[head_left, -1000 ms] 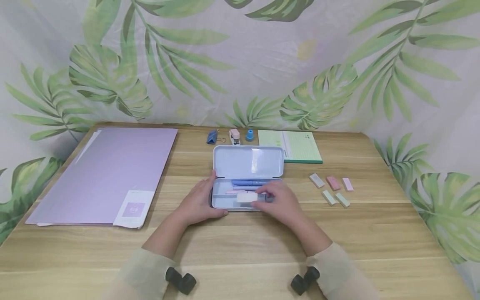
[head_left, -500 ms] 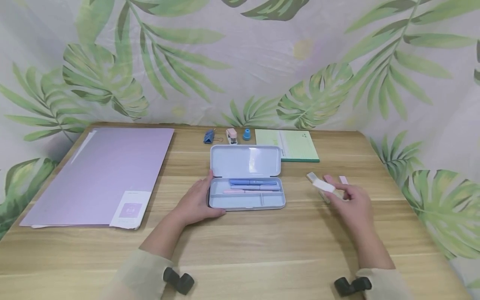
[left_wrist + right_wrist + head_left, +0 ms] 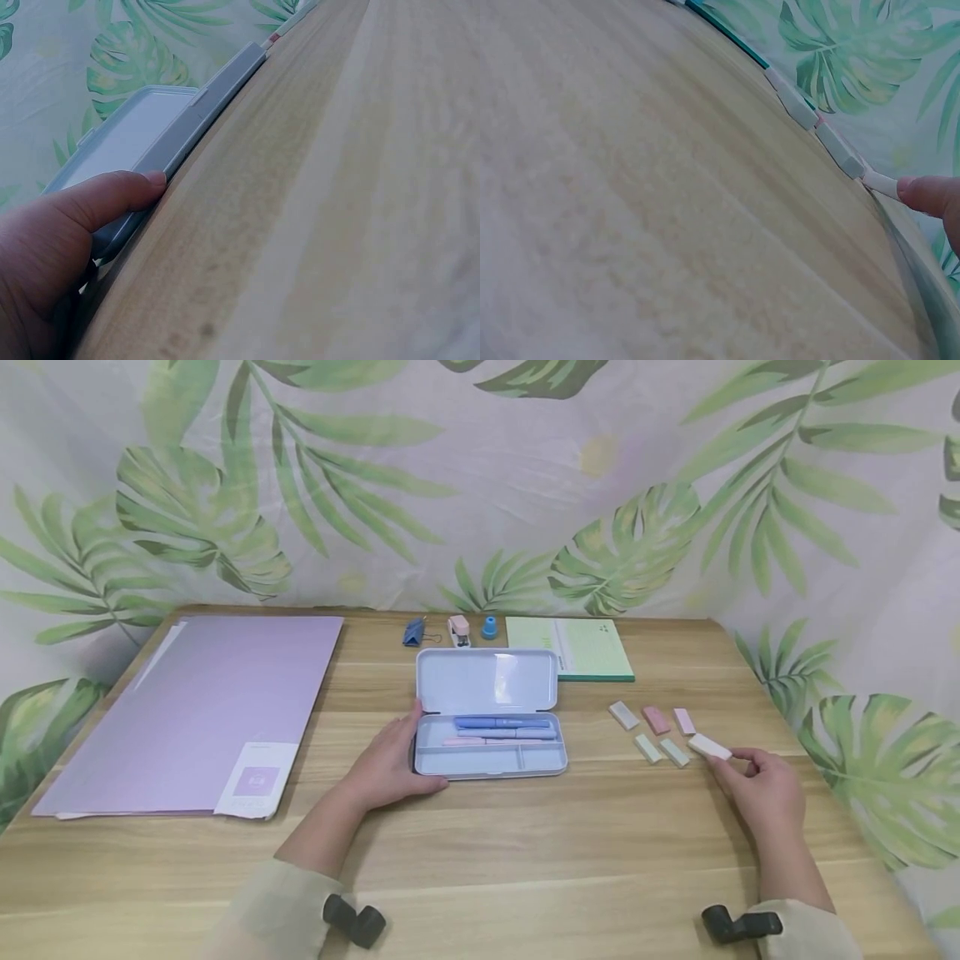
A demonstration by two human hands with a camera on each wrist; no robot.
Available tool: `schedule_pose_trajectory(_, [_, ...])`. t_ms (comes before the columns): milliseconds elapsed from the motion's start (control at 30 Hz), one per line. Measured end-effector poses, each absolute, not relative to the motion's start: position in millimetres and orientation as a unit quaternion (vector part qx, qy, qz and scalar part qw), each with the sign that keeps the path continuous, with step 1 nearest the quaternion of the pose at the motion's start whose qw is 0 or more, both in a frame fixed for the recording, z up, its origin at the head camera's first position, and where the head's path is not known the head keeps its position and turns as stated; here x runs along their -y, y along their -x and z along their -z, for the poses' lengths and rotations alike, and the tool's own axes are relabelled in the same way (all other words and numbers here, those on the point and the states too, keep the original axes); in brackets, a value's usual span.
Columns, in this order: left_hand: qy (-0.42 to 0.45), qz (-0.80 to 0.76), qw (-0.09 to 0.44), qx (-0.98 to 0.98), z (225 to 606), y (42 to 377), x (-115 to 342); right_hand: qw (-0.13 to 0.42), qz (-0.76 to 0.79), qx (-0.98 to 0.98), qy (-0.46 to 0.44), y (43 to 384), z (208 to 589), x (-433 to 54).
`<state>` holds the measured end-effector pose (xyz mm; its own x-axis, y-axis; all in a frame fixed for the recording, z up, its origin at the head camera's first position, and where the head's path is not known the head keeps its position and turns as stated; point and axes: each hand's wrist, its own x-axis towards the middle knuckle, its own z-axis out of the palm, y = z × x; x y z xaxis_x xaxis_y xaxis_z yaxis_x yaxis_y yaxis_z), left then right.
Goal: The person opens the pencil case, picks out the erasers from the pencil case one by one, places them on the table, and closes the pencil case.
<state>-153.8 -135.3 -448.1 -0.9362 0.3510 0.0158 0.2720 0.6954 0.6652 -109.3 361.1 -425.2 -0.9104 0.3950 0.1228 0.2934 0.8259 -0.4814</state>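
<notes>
A light-blue pencil case lies open on the table, its lid tipped back. Two blue pens and a pink pen lie in its rear compartment. My left hand grips the case's left end, with the thumb along the front edge. Over on the right, my right hand pinches a white eraser between thumb and fingers, close beside several small erasers. Those include a grey one, a pink one, a light-pink one and a pale green one.
A large purple folder covers the table's left part. Behind the case stand a blue binder clip, a pink stapler and a small blue cone-shaped item. A green notebook lies partly behind the lid.
My right hand has carried the white eraser from above the pencil case, rightward across the other erasers, to the right end of their group. My left hand stays on the case.
</notes>
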Motion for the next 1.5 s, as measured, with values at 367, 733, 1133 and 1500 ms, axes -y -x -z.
schedule_pose_trajectory(367, [-0.166, -0.354, 0.061, -0.918, 446.5, 153.5, 135.7, 0.005, -0.254, 0.952, 0.174, 109.3, 425.7, -366.4])
schedule_pose_trajectory(733, [-0.170, -0.356, 0.053, -0.918, 445.3, 152.6, 135.8, 0.109, -0.376, 0.915, 0.092, 148.7, 409.7, -298.7])
schedule_pose_trajectory(1133, [-0.173, -0.365, 0.045, -0.914, 449.4, 150.9, 133.6, -0.030, -0.512, 0.858, -0.032, 218.8, 414.6, -179.7])
schedule_pose_trajectory(1500, [-0.180, -0.378, 0.023, -0.908, 449.1, 150.5, 135.0, -0.021, -0.595, 0.804, -0.006, 197.1, 411.2, -170.9])
